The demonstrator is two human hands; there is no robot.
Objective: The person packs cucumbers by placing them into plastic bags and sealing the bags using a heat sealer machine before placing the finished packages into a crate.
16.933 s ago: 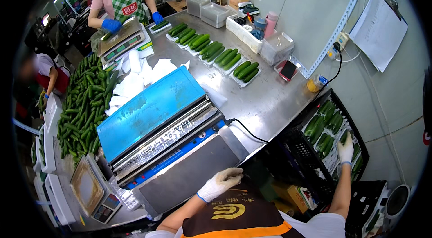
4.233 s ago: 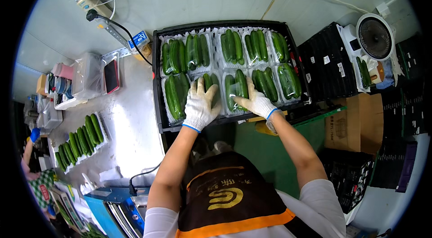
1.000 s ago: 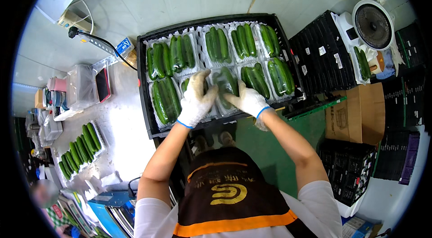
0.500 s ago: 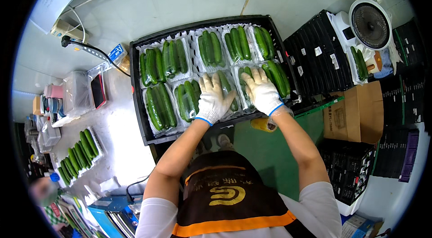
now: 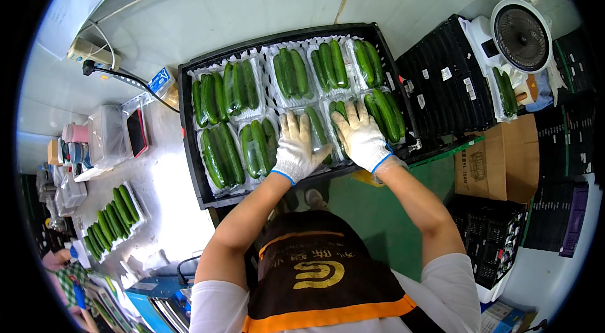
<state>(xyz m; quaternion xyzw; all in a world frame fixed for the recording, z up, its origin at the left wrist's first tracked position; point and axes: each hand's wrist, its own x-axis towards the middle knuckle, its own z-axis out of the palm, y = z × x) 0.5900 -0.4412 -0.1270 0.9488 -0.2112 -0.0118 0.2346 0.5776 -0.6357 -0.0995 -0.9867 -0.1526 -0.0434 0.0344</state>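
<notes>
Cucumber packs [image 5: 224, 155] inside crate [image 5: 374, 32]

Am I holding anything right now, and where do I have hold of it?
Nothing looks gripped: your left hand and right hand rest, fingers extended, on top of film-wrapped cucumber trays in the black crate.

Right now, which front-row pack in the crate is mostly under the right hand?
The fourth cucumber pack from left; the left hand partly covers the third.

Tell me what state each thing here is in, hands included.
Cucumber packs: film-wrapped, set in two rows.
Black crate: open-topped, holding the packs.
Left hand: gloved, fingers spread over a pack.
Right hand: gloved, fingers spread over the next pack.
Cucumbers at left: lined up side by side.
Phone: screen dark.
Fan: running or not, cannot tell.
</notes>
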